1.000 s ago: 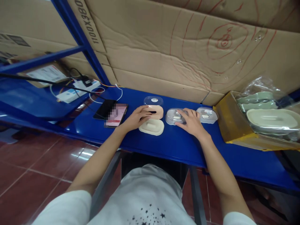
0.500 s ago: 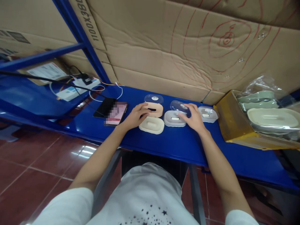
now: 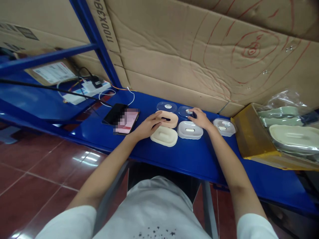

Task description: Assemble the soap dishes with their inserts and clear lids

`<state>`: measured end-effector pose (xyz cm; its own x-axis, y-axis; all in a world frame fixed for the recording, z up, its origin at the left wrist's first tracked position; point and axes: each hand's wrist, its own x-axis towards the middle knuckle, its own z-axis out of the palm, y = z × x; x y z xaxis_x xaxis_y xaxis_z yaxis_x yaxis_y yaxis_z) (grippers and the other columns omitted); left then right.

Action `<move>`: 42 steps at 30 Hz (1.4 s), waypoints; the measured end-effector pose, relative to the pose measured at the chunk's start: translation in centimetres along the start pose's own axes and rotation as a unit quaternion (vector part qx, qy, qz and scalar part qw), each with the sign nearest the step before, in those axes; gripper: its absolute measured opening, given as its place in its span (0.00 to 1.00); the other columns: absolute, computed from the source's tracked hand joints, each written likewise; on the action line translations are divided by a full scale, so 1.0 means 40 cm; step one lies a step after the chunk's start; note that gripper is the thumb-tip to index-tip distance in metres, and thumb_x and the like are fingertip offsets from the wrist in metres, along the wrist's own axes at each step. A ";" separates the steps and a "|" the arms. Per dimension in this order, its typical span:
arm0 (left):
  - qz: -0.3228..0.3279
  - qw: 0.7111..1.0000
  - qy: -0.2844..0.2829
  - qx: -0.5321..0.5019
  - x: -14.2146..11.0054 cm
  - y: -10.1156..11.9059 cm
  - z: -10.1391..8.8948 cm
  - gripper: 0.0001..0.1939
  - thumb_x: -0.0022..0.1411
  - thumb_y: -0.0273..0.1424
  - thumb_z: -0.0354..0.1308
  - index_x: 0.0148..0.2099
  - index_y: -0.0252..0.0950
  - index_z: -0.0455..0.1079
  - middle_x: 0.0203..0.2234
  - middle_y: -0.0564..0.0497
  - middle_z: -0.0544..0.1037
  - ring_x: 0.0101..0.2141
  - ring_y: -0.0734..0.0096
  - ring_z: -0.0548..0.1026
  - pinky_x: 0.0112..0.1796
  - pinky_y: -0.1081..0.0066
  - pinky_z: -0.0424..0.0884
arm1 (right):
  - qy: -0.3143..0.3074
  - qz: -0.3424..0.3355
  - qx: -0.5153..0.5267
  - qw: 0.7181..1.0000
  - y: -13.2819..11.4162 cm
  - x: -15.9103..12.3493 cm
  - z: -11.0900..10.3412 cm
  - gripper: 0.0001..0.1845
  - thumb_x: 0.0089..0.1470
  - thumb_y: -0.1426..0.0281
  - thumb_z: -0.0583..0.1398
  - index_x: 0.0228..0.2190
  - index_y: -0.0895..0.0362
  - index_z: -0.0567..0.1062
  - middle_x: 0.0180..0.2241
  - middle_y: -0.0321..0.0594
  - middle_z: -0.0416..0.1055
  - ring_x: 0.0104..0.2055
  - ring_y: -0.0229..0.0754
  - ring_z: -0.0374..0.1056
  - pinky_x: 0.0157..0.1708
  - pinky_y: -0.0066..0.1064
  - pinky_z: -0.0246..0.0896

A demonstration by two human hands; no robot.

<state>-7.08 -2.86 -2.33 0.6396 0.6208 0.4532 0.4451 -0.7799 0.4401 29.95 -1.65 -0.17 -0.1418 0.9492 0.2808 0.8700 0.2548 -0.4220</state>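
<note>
My left hand (image 3: 147, 126) rests with curled fingers on the peach soap-dish base (image 3: 169, 119), just behind a cream dish part (image 3: 164, 136). My right hand (image 3: 200, 119) presses a clear lid (image 3: 184, 111) down onto the blue table (image 3: 199, 156), behind a grey-white dish part (image 3: 190, 129). Another clear lid (image 3: 166, 106) lies behind the peach base. A further clear-lidded dish (image 3: 224, 126) sits to the right of my right wrist.
A phone (image 3: 122, 119) with a lit screen lies left of the dishes, with cables and a charger (image 3: 86, 88) behind it. A yellow box (image 3: 251, 136) holding bagged green and cream dishes (image 3: 286, 129) stands at the right. Cardboard (image 3: 189, 56) walls the back.
My right hand lifted the clear lid off the grey-white dish part and carried it back, setting it down behind. The left hand stayed on the peach base. The view shifted slightly.
</note>
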 end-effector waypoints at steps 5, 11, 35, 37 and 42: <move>-0.005 1.000 0.001 -0.009 0.000 0.010 0.001 0.22 0.82 0.37 0.48 0.68 0.45 0.75 0.76 0.47 0.62 0.75 0.54 0.62 0.74 0.49 0.61 | -0.027 -0.044 -0.012 0.999 -0.039 -0.123 -0.032 0.27 0.71 0.53 0.57 0.65 0.49 0.73 0.73 0.51 0.64 0.76 0.59 0.58 0.73 0.62 0.49; -0.025 0.999 0.025 0.000 0.005 0.015 0.008 0.21 0.81 0.37 0.51 0.69 0.41 0.72 0.73 0.43 0.67 0.72 0.54 0.66 0.73 0.48 0.63 | -0.097 -0.088 -0.011 0.991 -0.073 -0.250 -0.060 0.39 0.63 0.44 0.65 0.69 0.42 0.68 0.74 0.49 0.61 0.76 0.63 0.58 0.71 0.64 0.54; 0.117 0.986 -0.052 0.102 -0.021 0.329 0.125 0.26 0.77 0.40 0.60 0.72 0.40 0.67 0.64 0.38 0.75 0.65 0.47 0.72 0.66 0.46 0.68 | -0.004 -0.073 0.045 0.996 -0.044 -0.234 -0.133 0.28 0.65 0.44 0.63 0.54 0.49 0.83 0.63 0.51 0.76 0.67 0.57 0.71 0.69 0.57 0.64; 0.127 0.983 -0.065 0.112 -0.030 0.383 0.156 0.26 0.76 0.40 0.62 0.70 0.39 0.68 0.60 0.39 0.78 0.63 0.47 0.74 0.67 0.46 0.66 | -0.007 -0.077 0.027 0.997 -0.040 -0.232 -0.123 0.26 0.65 0.45 0.64 0.53 0.49 0.83 0.61 0.50 0.78 0.67 0.57 0.71 0.69 0.58 0.64; 0.118 0.981 -0.068 0.141 -0.052 0.409 0.155 0.19 0.75 0.38 0.64 0.62 0.39 0.72 0.53 0.42 0.81 0.57 0.50 0.77 0.63 0.49 0.68 | -0.021 -0.081 -0.012 0.996 -0.049 -0.235 -0.081 0.26 0.65 0.48 0.65 0.56 0.48 0.81 0.66 0.50 0.74 0.71 0.58 0.67 0.70 0.60 0.60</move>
<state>2.74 -17.41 -0.90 0.8153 0.4186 0.4001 0.4174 -0.9037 0.0950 31.12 -11.67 0.81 -0.3000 0.9035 0.3060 0.8452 0.4005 -0.3538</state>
